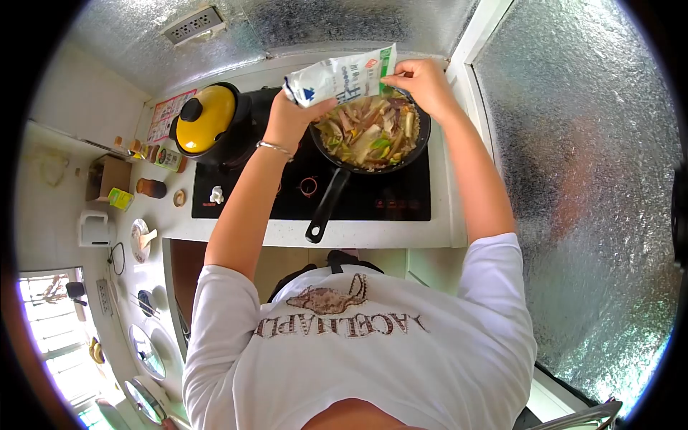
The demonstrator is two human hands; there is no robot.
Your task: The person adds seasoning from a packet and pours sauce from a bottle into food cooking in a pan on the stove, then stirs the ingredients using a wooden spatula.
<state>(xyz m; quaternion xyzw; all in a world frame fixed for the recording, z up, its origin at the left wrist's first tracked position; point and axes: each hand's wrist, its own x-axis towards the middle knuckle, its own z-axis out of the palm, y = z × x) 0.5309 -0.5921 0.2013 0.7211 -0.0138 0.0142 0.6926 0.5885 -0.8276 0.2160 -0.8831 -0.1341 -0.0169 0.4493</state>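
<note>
A white plastic packet (333, 80) with blue print and a green end is held tilted above the far side of a black frying pan (331, 204). Its left end is gripped by my left hand (290, 118), which wears a bracelet. At the green end, my right hand (421, 80) pinches the packet's edge between thumb and fingers. Sliced food (373, 136) with green and brown pieces fills the pan, which rests on the black cooktop (251, 193), handle towards me. Whether anything leaves the packet cannot be made out.
A black pot with a yellow lid (208, 120) stands at the cooktop's left. Near it are spice jars (150, 188), a white garlic-like piece (216, 194) and a small plate (140, 240). A foil-covered wall (573, 179) rises close on the right.
</note>
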